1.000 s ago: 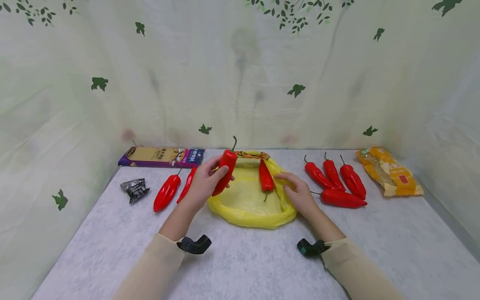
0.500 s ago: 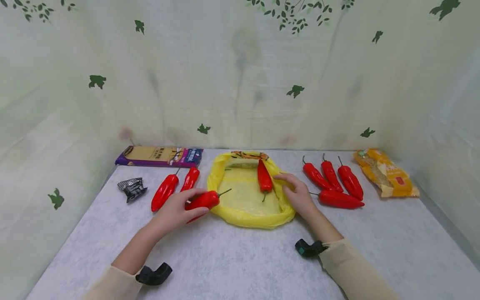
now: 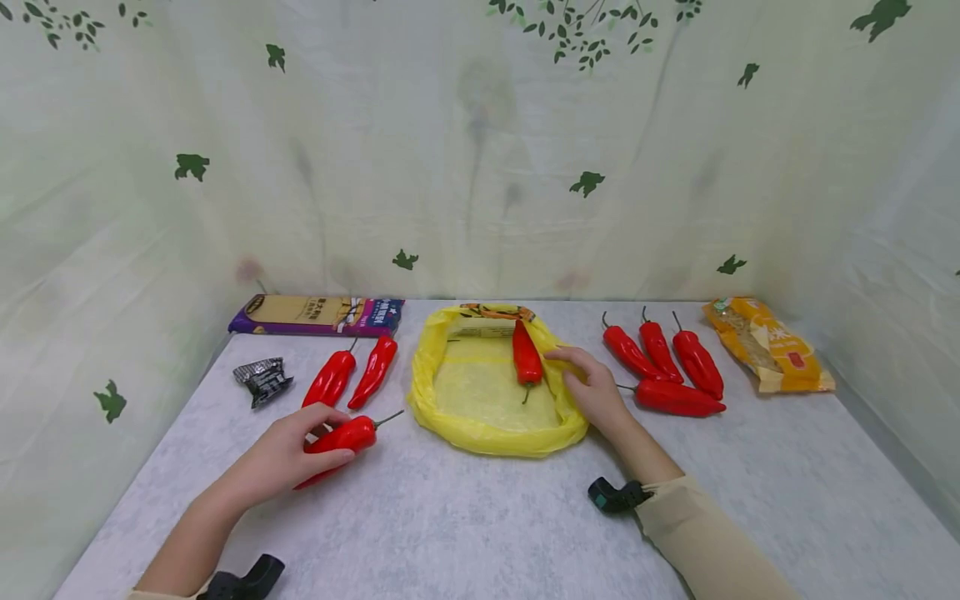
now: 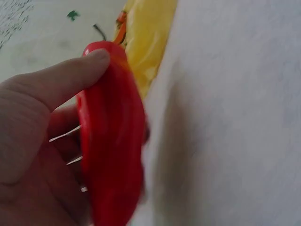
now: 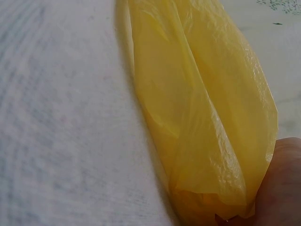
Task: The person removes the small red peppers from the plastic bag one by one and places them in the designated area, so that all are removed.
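My left hand point(image 3: 288, 450) holds a red chili pepper point(image 3: 352, 435) low over the left part of the table, its stem pointing right. In the left wrist view the thumb lies along the pepper point(image 4: 113, 127), with the other fingers behind it. At the centre lies a yellow plastic bag point(image 3: 480, 439), its mouth spread wide. Inside its right side another red pepper point(image 3: 527, 354) lies stem towards me. My right hand point(image 3: 596, 392) holds the bag's right rim; the right wrist view shows the bag's side point(image 5: 197, 103) and only part of a finger.
Two red peppers point(image 3: 372, 372) lie beyond the left hand, near a crumpled black-and-silver wrapper point(image 3: 264, 381). A purple-and-tan packet point(image 3: 318, 314) lies at the back left. Several red peppers point(image 3: 678, 398) sit right of the bag, with an orange packet point(image 3: 772, 346) beyond.
My left hand has carried the pepper from above the bag's left side leftwards, down and nearer to me. One pepper on the left has shifted slightly. The right hand stays at the rim.
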Motion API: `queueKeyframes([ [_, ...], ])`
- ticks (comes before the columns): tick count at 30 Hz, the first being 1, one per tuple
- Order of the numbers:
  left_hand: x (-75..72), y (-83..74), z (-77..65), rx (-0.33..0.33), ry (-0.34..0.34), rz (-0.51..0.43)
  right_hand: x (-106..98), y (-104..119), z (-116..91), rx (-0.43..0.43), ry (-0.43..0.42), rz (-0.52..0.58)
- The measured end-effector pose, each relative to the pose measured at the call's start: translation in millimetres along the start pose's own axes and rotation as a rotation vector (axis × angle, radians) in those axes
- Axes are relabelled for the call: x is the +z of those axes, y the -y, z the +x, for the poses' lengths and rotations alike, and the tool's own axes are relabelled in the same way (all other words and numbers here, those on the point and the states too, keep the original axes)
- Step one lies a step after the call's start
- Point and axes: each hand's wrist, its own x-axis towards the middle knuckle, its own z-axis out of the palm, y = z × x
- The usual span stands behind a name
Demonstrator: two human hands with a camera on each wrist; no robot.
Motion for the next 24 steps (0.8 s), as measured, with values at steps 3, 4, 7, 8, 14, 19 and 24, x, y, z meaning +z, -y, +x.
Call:
queueKeyframes([
  [3, -11.1, 12.8, -6.6, -0.02, 0.039, -0.045, -0.3, -0.1, 0.4, 0.003, 0.001, 0.0],
  [4, -15.0, 17.2, -8.9, -0.031, 0.05, -0.069, -0.3, 0.0, 0.4, 0.003, 0.003, 0.001],
  [7, -25.0, 29.8, -15.2, -0.06, 0.071, -0.167, -0.5, -0.1, 0.4, 0.007, 0.006, 0.003],
  [8, -27.9, 33.8, -17.1, -0.063, 0.078, -0.203, -0.6, 0.0, 0.2, 0.008, 0.006, 0.0],
  [14, -38.0, 53.5, -26.2, -0.042, 0.082, -0.356, 0.0, 0.6, 0.0, 0.008, 0.001, -0.004],
  [19, -37.3, 64.3, -27.8, -0.076, 0.093, -0.372, 0.8, 0.4, 0.2, 0.014, 0.018, -0.004],
  [24, -35.9, 71.5, -27.8, -0.119, 0.121, -0.365, 0.5, 1.5, -0.7, 0.012, 0.01, -0.007],
])
